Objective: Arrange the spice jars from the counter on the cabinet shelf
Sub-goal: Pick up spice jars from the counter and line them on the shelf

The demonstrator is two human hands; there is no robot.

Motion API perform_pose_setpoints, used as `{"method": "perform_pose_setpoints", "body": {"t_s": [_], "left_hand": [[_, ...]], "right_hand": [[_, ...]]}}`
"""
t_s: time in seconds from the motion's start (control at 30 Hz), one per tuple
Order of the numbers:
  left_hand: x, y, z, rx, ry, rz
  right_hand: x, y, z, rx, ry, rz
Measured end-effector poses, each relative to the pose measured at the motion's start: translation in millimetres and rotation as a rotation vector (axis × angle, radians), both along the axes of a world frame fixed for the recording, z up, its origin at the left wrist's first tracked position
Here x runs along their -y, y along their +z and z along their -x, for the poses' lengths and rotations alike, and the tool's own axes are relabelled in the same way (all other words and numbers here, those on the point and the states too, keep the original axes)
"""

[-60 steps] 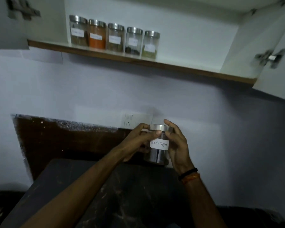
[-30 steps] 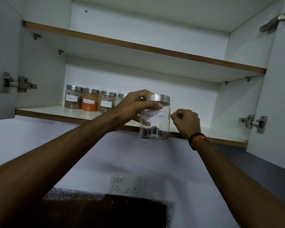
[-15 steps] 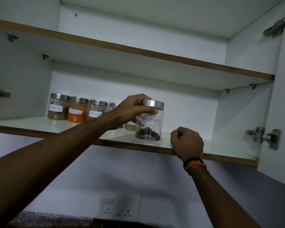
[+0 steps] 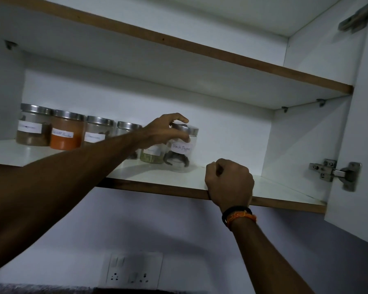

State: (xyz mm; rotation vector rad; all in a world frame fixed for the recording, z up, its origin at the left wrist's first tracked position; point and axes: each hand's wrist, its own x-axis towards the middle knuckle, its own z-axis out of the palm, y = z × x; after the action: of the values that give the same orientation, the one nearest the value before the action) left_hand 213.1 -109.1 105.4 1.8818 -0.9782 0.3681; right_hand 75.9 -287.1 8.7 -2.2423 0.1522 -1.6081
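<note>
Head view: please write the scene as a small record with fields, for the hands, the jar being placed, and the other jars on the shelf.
left hand: left hand grips the Black Pepper jar near its lid
right hand: right hand holds the front edge of the lower shelf, fingers curled
jar placement: at the right end of the row, on the shelf
jar lid: on
other jars: five in a row, among them an orange powder jar
cabinet door: open, hinge visible

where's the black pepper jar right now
In the head view the black pepper jar stands on the lower cabinet shelf, at the right end of the jar row beside the green-spice jar, gripped by the left hand.
</note>
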Motion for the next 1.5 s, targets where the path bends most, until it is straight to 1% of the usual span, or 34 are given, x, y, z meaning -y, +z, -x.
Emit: {"method": "perform_pose_setpoints", "body": {"t_s": [0.23, 0.4, 0.5, 0.63, 0.77, 0.93, 1.03, 1.17, 1.3, 1.4, 1.5], "left_hand": [[15, -2, -27, 0.018, 0.022, -0.096], [20, -7, -42, 0.052, 0.036, -0.125], [26, -9, -46, 0.154, 0.081, -0.157], [28, -9, -49, 0.395, 0.225, -0.25], [24, -10, -49, 0.486, 0.275, -0.32], [27, -8, -44, 0.609, 0.347, -0.477], [28, -6, -42, 0.648, 0.387, -0.507], [27, -7, -43, 0.649, 0.409, -0.49], [24, -8, -40, 0.624, 0.407, -0.416], [23, -9, -36, 0.598, 0.379, -0.293], [21, -9, -29, 0.583, 0.401, -0.144]], "right_hand": [[3, -2, -3, 0.043, 0.024, 0.026], [2, -2, -4, 0.074, 0.03, 0.032], [3, -2, -5, 0.072, 0.029, 0.031], [3, -3, -4, 0.085, 0.035, 0.039], [4, -3, -5, 0.074, 0.021, 0.044], [4, -4, -5, 0.063, 0.002, 0.049], [5, -4, -5, 0.064, 0.008, 0.053], [5, -4, -6, 0.066, 0.02, 0.053], [6, -4, -8, 0.076, 0.005, 0.053], [6, -5, -8, 0.082, -0.003, 0.055], [5, -4, -7, 0.066, 0.002, 0.052]]}}
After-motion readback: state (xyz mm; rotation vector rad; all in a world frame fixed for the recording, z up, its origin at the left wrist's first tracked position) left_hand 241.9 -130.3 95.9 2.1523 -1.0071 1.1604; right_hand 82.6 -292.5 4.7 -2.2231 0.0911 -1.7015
